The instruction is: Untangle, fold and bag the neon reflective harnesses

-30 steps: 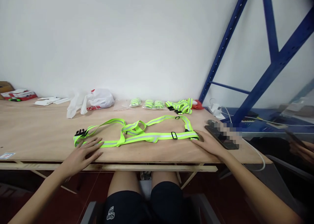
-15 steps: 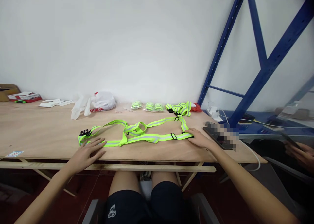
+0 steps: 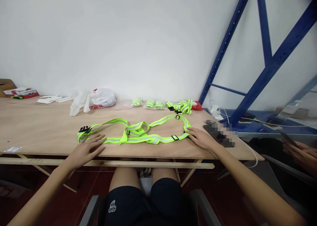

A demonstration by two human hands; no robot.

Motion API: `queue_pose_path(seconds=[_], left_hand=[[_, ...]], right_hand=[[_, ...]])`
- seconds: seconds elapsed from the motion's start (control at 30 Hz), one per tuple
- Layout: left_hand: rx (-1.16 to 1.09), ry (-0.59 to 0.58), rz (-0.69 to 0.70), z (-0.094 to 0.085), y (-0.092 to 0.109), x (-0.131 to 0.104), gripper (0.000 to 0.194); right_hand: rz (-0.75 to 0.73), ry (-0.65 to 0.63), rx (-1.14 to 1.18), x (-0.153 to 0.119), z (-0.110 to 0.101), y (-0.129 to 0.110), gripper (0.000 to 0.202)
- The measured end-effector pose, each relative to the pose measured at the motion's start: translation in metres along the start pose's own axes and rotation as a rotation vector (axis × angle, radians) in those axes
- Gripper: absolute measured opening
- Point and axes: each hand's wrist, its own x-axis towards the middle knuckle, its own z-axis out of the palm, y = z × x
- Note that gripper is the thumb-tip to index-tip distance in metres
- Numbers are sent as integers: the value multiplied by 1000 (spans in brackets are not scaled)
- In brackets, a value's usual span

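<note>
Two flat hands frame the work on the plywood table (image 3: 37,127): the neon reflective strap harness (image 3: 138,133) lies spread lengthwise near the front edge, its black buckle (image 3: 84,129) at the left end. Since a second ago the right hand (image 3: 201,138) has slid inward along the strap's right end, away from the phone (image 3: 215,135) just beside it, so the harness looks slightly drawn together. The left hand (image 3: 86,148) stays pressed open-palmed on the left end; neither hand is clenched, both only resting on webbing.
</note>
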Motion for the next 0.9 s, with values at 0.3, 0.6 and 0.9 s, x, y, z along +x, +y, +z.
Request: queue_pose_path(seconds=[0.3,0.6,0.9], left_hand=[[1,1,-15,0,2,-1,68],[19,13,-30,0,5,-1,67],[25,25,-18,0,4,-1,66]], right_hand=[[168,206,287,10,7,2,31],[204,239,-124,24,-10,-1,24],[422,328,121,30,-20,26,16]])
